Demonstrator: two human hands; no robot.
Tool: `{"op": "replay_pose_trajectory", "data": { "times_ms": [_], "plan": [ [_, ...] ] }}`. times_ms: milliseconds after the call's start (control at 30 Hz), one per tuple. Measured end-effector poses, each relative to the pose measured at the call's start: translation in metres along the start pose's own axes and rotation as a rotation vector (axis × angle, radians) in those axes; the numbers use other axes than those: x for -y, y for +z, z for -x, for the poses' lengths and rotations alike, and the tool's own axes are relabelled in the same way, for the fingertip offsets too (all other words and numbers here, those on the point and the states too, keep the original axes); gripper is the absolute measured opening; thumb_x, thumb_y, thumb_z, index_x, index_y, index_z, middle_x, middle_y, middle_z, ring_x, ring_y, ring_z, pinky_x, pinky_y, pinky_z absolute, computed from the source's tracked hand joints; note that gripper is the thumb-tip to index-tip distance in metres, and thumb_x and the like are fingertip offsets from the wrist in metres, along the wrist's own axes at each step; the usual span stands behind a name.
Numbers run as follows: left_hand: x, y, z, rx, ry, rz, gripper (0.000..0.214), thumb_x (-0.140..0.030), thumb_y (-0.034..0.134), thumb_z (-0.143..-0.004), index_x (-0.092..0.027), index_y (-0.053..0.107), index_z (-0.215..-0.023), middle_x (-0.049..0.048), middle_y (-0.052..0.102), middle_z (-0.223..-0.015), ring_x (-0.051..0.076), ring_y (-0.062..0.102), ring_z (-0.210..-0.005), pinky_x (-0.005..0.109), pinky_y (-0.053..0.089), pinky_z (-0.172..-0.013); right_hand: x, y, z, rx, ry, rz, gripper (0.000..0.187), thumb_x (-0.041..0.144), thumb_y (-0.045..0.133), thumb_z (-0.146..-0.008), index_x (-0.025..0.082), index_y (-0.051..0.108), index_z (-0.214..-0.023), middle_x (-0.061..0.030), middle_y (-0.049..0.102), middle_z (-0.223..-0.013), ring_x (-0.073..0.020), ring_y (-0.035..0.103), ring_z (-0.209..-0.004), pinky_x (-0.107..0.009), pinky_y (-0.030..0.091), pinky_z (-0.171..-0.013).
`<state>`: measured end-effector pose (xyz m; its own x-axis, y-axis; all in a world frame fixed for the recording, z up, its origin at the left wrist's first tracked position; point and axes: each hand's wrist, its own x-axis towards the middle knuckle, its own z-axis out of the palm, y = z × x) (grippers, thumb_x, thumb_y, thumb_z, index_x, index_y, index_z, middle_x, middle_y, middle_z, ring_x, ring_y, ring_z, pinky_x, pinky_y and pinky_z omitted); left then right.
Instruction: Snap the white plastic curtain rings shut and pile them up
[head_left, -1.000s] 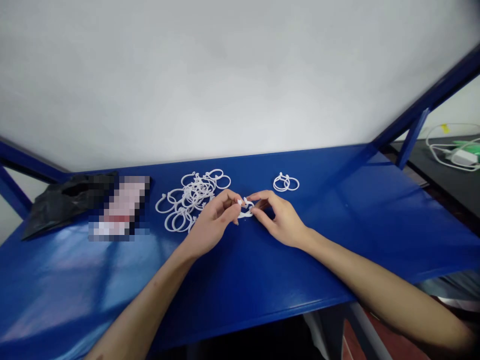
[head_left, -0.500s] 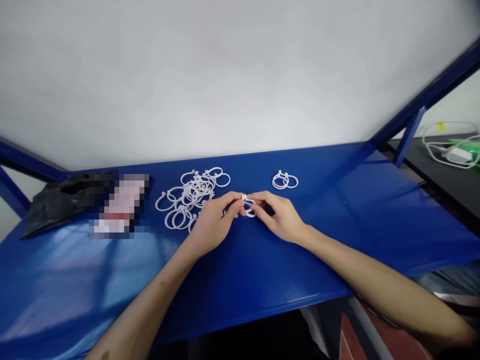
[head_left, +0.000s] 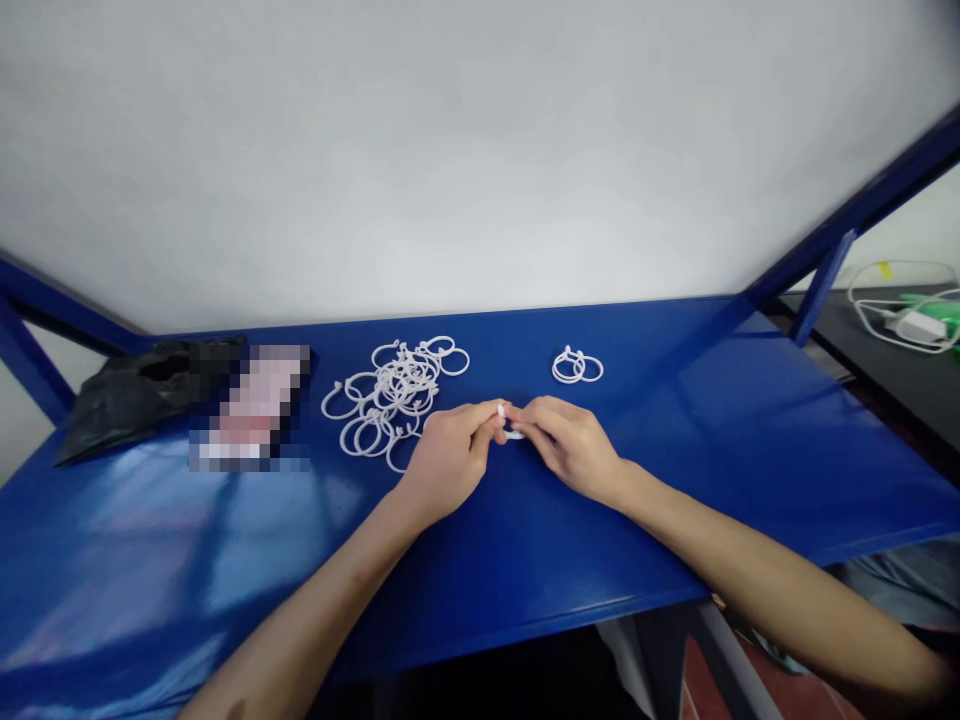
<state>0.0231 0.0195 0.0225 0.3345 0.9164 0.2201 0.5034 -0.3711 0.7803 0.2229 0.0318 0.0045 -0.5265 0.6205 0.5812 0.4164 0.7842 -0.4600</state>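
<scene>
Both my hands meet over the middle of the blue table (head_left: 675, 470). My left hand (head_left: 450, 455) and my right hand (head_left: 570, 445) pinch the same small white plastic ring (head_left: 512, 432) between their fingertips, pressed close together just above the surface. Most of the ring is hidden by my fingers. A loose pile of white rings (head_left: 394, 395) lies just left of my left hand. A small group of joined white rings (head_left: 577, 367) lies behind my right hand.
A black bag (head_left: 127, 395) and a blurred pink packet (head_left: 251, 408) lie at the table's left end. A white wall stands behind. Blue frame bars (head_left: 855, 215) rise at the right, with a white cable and charger (head_left: 911, 322) on a dark surface beyond.
My fingertips have drawn closer together on the ring, squeezing it shut so that less of it shows. The view has shifted slightly.
</scene>
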Motion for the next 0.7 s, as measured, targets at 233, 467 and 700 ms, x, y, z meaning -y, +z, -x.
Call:
{"op": "replay_pose_trajectory", "data": {
  "times_ms": [233,467,700],
  "plan": [
    [0.001,-0.01,-0.009,0.12,-0.175,0.269,0.033,-0.023,0.038,-0.099,-0.024,0.07,-0.102,-0.0003,0.069,-0.08,0.013,0.061,-0.068,0.029,0.051,-0.071,-0.012,-0.001,-0.008,-0.155,0.087,-0.03,0.019,0.018,0.056,-0.1,0.023,0.066,-0.116,-0.0036,0.075,-0.101,-0.0145,0.071,-0.087,-0.029,0.058,-0.077],
    [0.013,0.002,-0.005,-0.038,0.157,-0.082,0.036,-0.008,0.048,-0.09,-0.024,0.066,-0.117,0.0066,0.063,-0.123,0.019,0.059,-0.112,0.037,0.05,-0.096,-0.009,0.003,-0.008,-0.183,0.217,-0.114,0.015,0.023,0.059,-0.099,0.022,0.068,-0.111,-0.002,0.077,-0.097,-0.0134,0.073,-0.08,-0.027,0.06,-0.074],
    [0.008,-0.002,-0.007,-0.071,0.048,-0.152,0.017,-0.019,0.054,-0.093,-0.024,0.069,-0.099,-0.0001,0.07,-0.084,0.015,0.06,-0.077,0.028,0.05,-0.073,-0.007,0.0,-0.007,-0.165,0.187,-0.117,0.017,0.022,0.057,-0.1,0.022,0.068,-0.113,-0.0026,0.076,-0.101,-0.0134,0.072,-0.084,-0.027,0.059,-0.076]
  ]
}}
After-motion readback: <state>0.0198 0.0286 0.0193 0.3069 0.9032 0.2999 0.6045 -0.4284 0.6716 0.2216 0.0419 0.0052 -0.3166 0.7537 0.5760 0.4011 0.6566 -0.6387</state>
